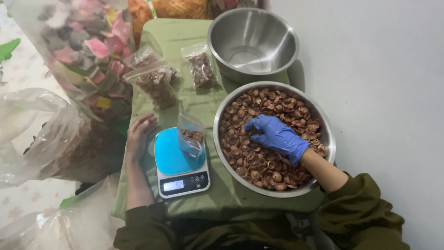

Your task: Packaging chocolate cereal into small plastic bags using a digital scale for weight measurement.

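The green-covered surface is small and crowded; its right edge runs close to a plain grey wall from 1 to 4 o'clock, and its near edge meets the person's olive sleeves at 6 o'clock. Bare cloth shows only in narrow strips, mostly between the scale and the bowls and at the far left corner near 11 o'clock.

Two steel bowls stand on it. The empty bowl sits at 12 o'clock; the full bowl, just beside it toward 4 o'clock, is heaped with small brown shell-like pieces. The right hand, in a blue glove, lies palm down in that heap, fingers curled loosely into the pieces; whether it pinches any cannot be told.

One kitchen scale with a blue plate and lit display sits at 7 o'clock of the full bowl. One small clear bag, open-topped and partly filled with the brown pieces, stands upright on the plate. The bare left hand rests flat on the cloth just left of the scale, fingers together, holding nothing.

Three filled clear bags lie at 10 to 11 o'clock beyond the scale. Large clear sacks of pink and mixed scraps crowd the left edge at 9 to 11 o'clock.
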